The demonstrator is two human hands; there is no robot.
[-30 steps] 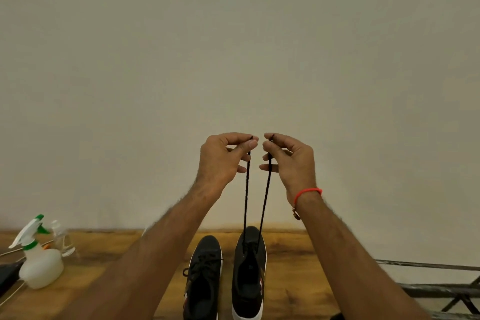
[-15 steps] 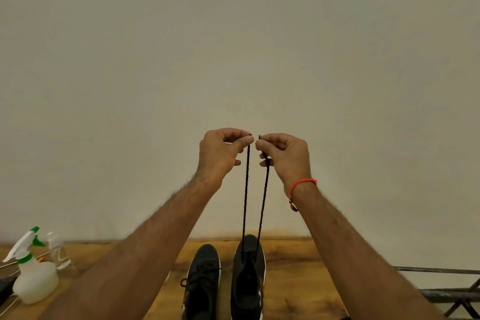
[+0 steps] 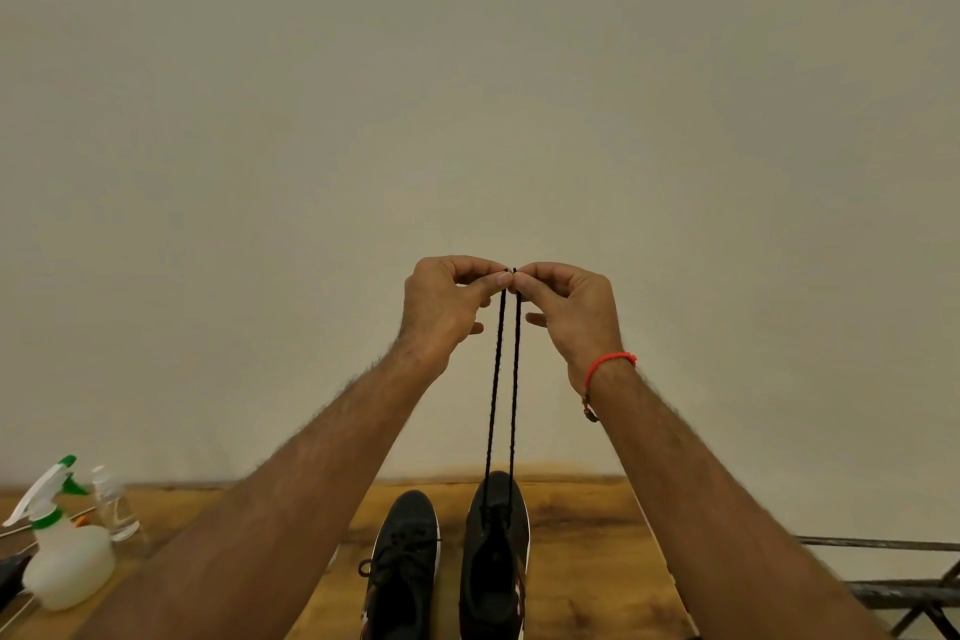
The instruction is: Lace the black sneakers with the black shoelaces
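Two black sneakers stand side by side on a wooden table (image 3: 582, 561), toes pointing away from me. The left sneaker (image 3: 402, 566) has a lace tied across it. From the toe end of the right sneaker (image 3: 493, 556) both strands of a black shoelace (image 3: 504, 379) run straight up, pulled taut. My left hand (image 3: 441, 312) pinches the tip of the left strand between thumb and forefinger. My right hand (image 3: 571, 312) pinches the tip of the right strand the same way. Both hands are raised high above the shoe and their fingertips almost touch.
At the table's left edge stand a white spray bottle (image 3: 65, 561) with a green trigger and a small clear bottle (image 3: 114, 504). A dark metal frame (image 3: 904, 582) sits to the right of the table. A plain wall fills the background.
My hands have come together, so the two lace tips that were apart now sit side by side. The view has tilted slightly upward, showing less of the table.
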